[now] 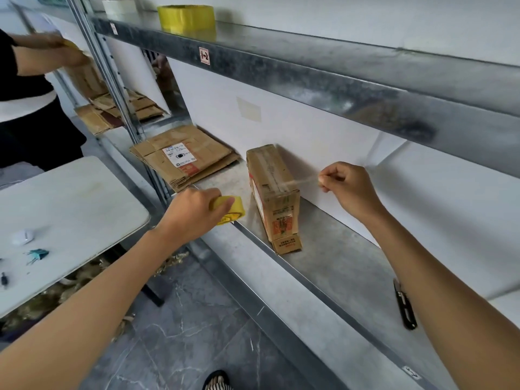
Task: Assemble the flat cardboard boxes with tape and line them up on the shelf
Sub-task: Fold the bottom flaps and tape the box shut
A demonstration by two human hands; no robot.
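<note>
An assembled cardboard box [272, 192] stands on the metal shelf [323, 266], one small flap open at its near end. My left hand [194, 212] grips a yellow tape roll [229, 209] just left of the box. My right hand [349, 187] pinches the end of a clear tape strip [304, 181] that stretches across the box top. A stack of flat cardboard boxes [184, 156] lies on the shelf to the left.
Black snips [405, 308] lie on the shelf at the right. Two tape rolls, yellow [185, 18] and white [119, 8], sit on the upper shelf. A white table [70, 209] stands at the left. Another person [31, 88] handles cardboard at the far left.
</note>
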